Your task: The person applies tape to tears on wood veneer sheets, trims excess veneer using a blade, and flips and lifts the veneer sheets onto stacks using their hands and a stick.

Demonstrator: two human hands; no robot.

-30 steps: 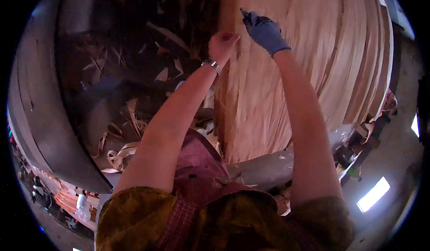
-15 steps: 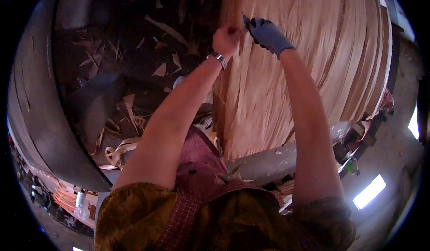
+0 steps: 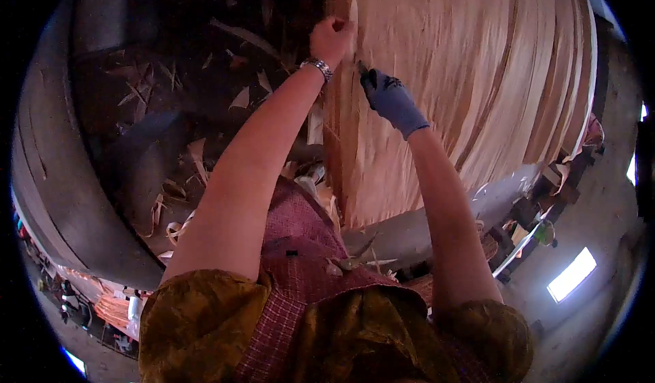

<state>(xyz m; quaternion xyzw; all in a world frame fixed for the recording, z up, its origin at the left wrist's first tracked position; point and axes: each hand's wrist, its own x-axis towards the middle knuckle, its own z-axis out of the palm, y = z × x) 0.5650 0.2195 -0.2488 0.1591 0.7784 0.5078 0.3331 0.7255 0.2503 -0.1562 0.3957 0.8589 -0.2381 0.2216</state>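
Observation:
A broad stack of thin wood veneer sheets lies in front of me, its layers overlapping towards the right. At its left edge my left hand, bare with a metal watch on the wrist, is closed in a pinch. A pale pointed veneer strip rises from its fingertips. My right hand wears a grey-blue glove with dark fingers and is wrapped round a small knife. The blade points up and left over the sheets, a little below my left hand. Its handle is hidden in the glove.
Wood scraps and curled shavings litter the dark floor on the left. A large curved grey surface borders the far left. Stacked wood pieces lie beyond the stack's lower right corner.
My right hand with the knife has moved down and slightly left along the sheet edge. My left hand has shifted up and left, and a pale strip now shows at its fingers.

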